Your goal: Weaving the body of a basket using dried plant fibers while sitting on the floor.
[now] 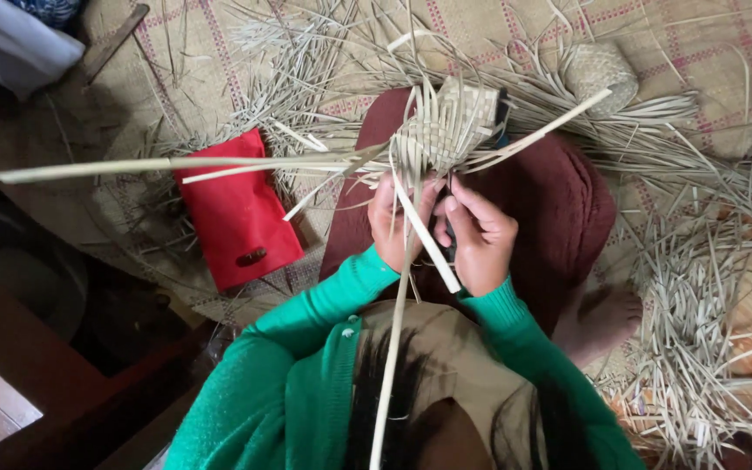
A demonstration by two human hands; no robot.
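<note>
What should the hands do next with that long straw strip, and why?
Probably tuck the loose strip across into the woven piece. Both the left hand and the right hand pinch strips just below the weave, and this strip hangs free toward the lap, unwoven, while many other ends stick out sideways.

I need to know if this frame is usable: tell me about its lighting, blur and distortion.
Head view: soft, even daylight, no glare; the left hand, right hand and woven piece are sharp enough, with slight softness along the long strips; the lower left floor falls into deep shadow; wide-angle bending shows toward the edges, and the red pouch reads clearly.
</note>
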